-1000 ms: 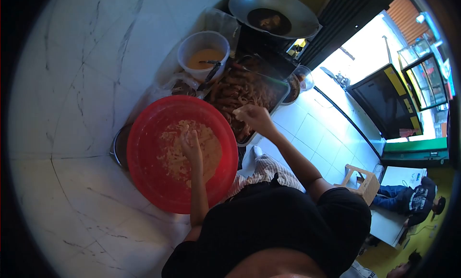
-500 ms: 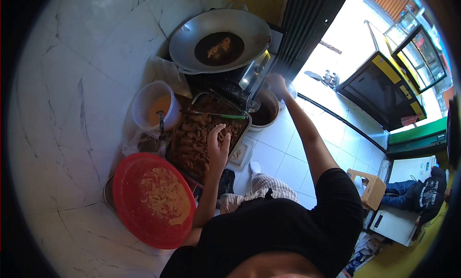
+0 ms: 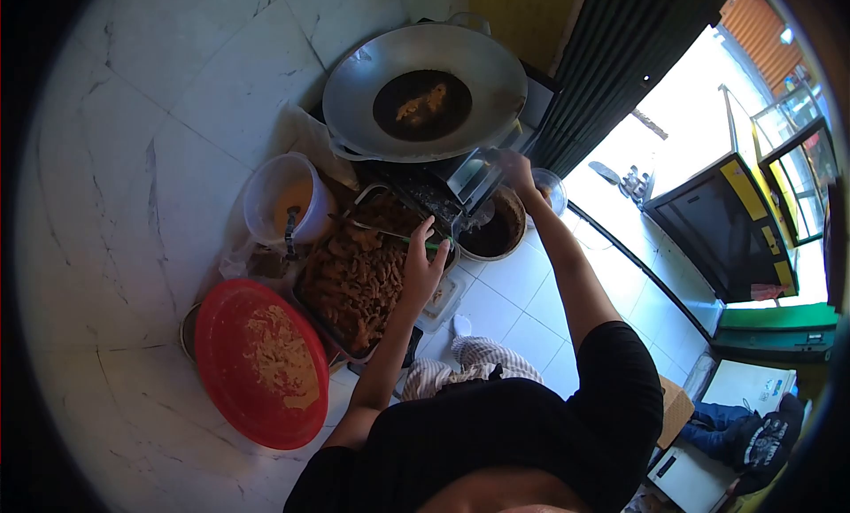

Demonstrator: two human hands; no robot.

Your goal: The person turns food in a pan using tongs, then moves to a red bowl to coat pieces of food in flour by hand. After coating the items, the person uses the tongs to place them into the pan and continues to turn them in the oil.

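Note:
My left hand (image 3: 424, 263) is open, thumb and fingers spread, over the right edge of a tray of brown fried pieces (image 3: 350, 278). Its fingers overlap the green handle (image 3: 428, 242) of a utensil lying across the tray. My right hand (image 3: 515, 171) reaches to the front of the stove (image 3: 475, 178), its fingers dim and blurred against the panel. On the stove sits a wide metal wok (image 3: 359, 92) with dark oil, and a golden clump (image 3: 422, 106) floats in the oil. Below my right hand stands a pot with dark contents (image 3: 498, 230).
A red basin (image 3: 221, 371) with pale crumbly flour tilts at the lower left. Beside the tray is a translucent bucket (image 3: 261, 203) of orange liquid. White floor tiles (image 3: 500, 292) lie to the right. A person in dark clothes (image 3: 766, 438) is at the far right by a white chest.
My left hand has moved up and right, from over the fried pieces to the green handle. My right hand stays by the stove front. The whole view has shifted slightly.

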